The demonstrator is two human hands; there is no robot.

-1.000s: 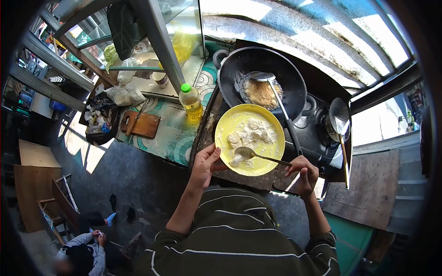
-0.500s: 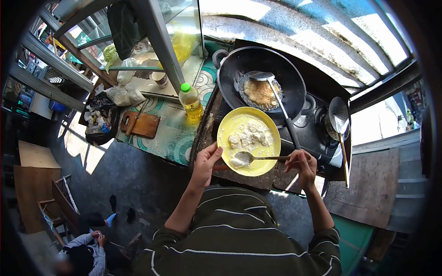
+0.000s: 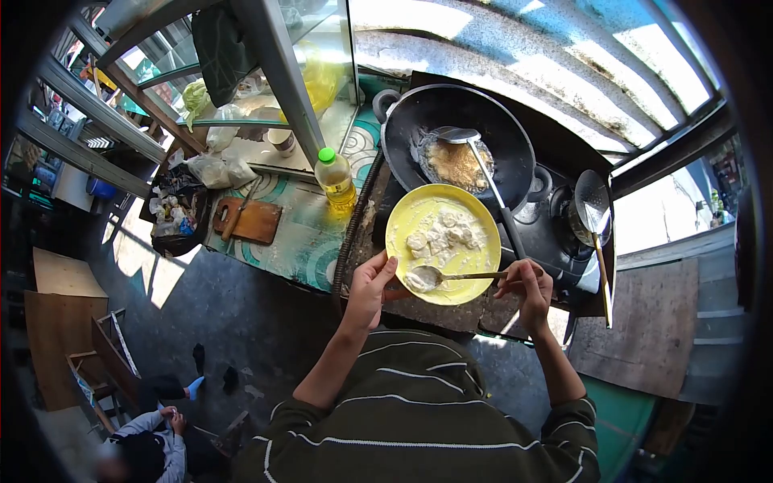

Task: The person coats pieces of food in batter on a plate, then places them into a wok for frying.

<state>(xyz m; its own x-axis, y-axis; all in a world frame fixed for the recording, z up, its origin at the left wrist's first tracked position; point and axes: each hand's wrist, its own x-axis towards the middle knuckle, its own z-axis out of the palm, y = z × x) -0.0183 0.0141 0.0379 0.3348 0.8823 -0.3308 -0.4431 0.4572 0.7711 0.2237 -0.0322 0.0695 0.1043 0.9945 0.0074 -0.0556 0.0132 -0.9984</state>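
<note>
My left hand [image 3: 373,288] grips the lower left rim of a yellow plate [image 3: 400,219]. White batter-coated pieces [image 3: 443,235] lie on the plate, with batter smeared around them. Between the fingers of my right hand [image 3: 527,291] is the handle of a spoon [image 3: 429,278], whose bowl rests in batter at the plate's lower left. Just beyond the plate stands a black wok [image 3: 411,113] with food frying in bubbling oil [image 3: 457,165]. A spatula [image 3: 483,165] leans in the wok, its dark handle reaching toward my right hand.
Left of the stove stand an oil bottle [image 3: 335,179] and a cutting board [image 3: 259,221] with a knife [image 3: 235,213]. A skimmer [image 3: 592,193] lies over the right burner. A glass cabinet [image 3: 330,80] rises at the back left. A seated person [image 3: 157,435] is at lower left.
The plate has shifted slightly right and up with my left hand. The spoon's bowl has stayed near the plate's lower left edge, and both hands keep their holds.
</note>
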